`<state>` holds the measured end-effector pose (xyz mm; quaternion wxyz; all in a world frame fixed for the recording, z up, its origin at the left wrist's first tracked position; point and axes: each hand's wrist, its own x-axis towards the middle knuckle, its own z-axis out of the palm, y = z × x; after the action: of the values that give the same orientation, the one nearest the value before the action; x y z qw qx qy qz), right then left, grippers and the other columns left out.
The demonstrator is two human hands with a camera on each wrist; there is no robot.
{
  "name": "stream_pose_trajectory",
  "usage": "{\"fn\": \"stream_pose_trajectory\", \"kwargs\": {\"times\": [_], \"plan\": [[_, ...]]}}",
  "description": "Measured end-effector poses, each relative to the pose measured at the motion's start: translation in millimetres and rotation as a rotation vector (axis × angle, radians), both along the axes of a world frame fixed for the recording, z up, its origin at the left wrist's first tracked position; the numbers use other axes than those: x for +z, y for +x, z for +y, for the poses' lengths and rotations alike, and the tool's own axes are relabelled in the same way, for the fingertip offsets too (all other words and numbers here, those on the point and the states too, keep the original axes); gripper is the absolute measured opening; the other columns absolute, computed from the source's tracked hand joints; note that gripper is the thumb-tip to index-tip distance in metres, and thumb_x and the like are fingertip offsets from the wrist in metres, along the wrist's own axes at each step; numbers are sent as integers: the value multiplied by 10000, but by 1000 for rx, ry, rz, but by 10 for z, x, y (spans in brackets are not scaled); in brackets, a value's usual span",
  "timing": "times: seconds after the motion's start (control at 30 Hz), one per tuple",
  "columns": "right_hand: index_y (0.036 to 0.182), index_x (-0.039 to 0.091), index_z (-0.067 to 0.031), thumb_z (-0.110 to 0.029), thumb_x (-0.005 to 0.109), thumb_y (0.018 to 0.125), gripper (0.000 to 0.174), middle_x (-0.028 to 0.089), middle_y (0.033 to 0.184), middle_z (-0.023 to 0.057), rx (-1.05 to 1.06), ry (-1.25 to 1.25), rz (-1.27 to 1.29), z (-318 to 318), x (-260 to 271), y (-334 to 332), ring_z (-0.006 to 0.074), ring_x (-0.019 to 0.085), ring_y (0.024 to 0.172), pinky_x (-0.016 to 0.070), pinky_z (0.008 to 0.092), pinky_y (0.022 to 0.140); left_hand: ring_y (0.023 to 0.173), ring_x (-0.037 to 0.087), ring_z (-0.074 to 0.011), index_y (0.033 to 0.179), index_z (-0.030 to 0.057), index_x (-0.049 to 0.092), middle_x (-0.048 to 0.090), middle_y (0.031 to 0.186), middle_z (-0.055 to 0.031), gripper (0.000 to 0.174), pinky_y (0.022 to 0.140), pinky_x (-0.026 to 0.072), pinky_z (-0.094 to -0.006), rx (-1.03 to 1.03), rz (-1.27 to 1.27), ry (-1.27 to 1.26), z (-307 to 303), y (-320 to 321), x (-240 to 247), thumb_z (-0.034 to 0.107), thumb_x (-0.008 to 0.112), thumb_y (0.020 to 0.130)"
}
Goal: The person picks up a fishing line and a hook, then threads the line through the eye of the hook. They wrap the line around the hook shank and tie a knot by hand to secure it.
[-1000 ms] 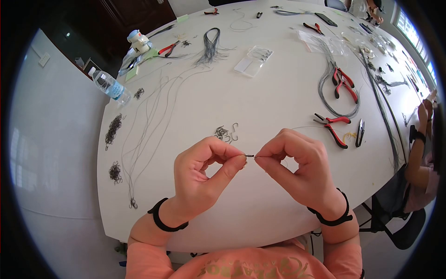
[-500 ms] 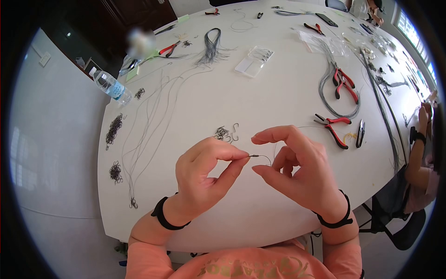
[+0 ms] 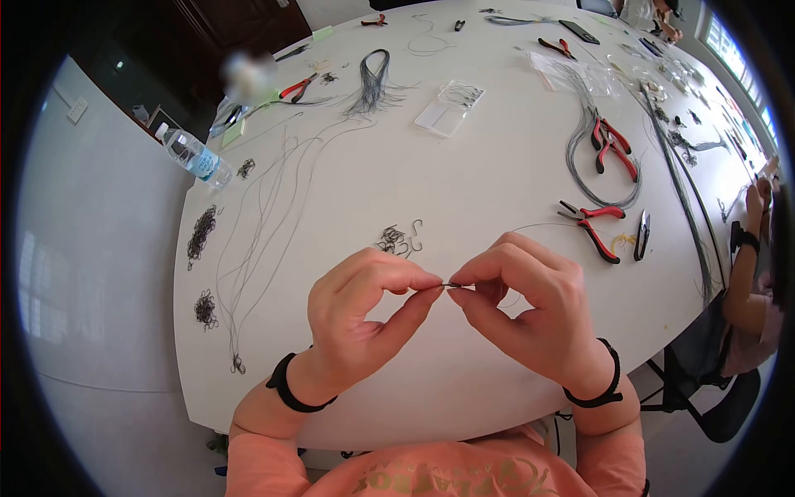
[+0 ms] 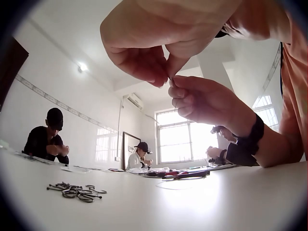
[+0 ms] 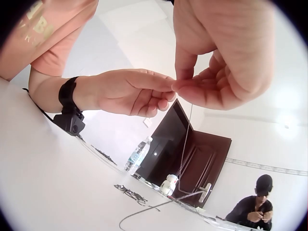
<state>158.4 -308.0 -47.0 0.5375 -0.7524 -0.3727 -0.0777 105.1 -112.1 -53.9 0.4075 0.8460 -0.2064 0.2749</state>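
Observation:
In the head view my left hand (image 3: 356,302) pinches a small dark fish hook (image 3: 449,285) between thumb and index finger; most of the hook is hidden by the fingertips. My right hand (image 3: 534,302) meets it from the other side, thumb and index finger pinching the fishing line at the hook's end. That thin grey fishing line (image 5: 187,132) hangs from the right hand in the right wrist view and curves down to the table. Just beyond the hands lies a small pile of fish hooks (image 3: 392,240), also seen as hooks (image 4: 74,191) in the left wrist view.
Red-handled pliers (image 3: 592,228) and small snips (image 3: 642,236) lie to the right, below a coil of line (image 3: 571,157). Leftward are hook piles (image 3: 201,232), loose lines (image 3: 265,199) and a water bottle (image 3: 197,155). A clear box (image 3: 449,108) sits ahead. Other people sit around the table.
My right hand opened away from the hook half a second ago, showing the line, and has now closed back in to pinch at its end. My left hand keeps its pinch.

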Motion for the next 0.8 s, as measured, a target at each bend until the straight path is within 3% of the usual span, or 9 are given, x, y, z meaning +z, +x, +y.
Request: {"fn": "stream_pose_trajectory", "kwargs": {"times": [0.07,0.13,0.57,0.63,0.8], "plan": [[870,670,-39,26,733,808,110,592,740,37,15,7,19,1,6,-3,131,653,628,538,262,517,732,648,-164,918,18,653,694,856,-92,198,654,508,-261,-9,23,-12,-2,3,-3,-105,750,798],[869,672,-41,23,735,808,109,590,734,35,13,9,11,1,-2,-2,131,647,622,536,261,513,669,648,-150,919,40,702,703,819,-65,183,571,517,-253,-9,6,-77,-11,21,-23,-59,779,787],[840,712,-68,21,762,751,135,590,660,15,-40,-14,-80,-19,12,-37,128,564,544,445,264,451,644,650,-157,910,19,703,690,790,-74,167,564,509,-254,-20,8,-60,-29,-23,15,-89,764,797],[836,714,-69,19,763,750,133,593,659,18,-40,-23,-95,-30,15,-33,128,559,541,434,269,452,731,661,-166,914,-4,672,696,838,-103,169,653,516,-259,-29,74,-33,-25,-58,39,-124,735,814],[870,710,-67,-7,773,762,139,577,658,27,-37,-34,-91,-28,8,-21,126,524,525,409,279,462,740,665,-162,919,1,670,698,852,-98,179,662,524,-260,-15,69,-18,-21,-43,39,-125,738,811]]}}
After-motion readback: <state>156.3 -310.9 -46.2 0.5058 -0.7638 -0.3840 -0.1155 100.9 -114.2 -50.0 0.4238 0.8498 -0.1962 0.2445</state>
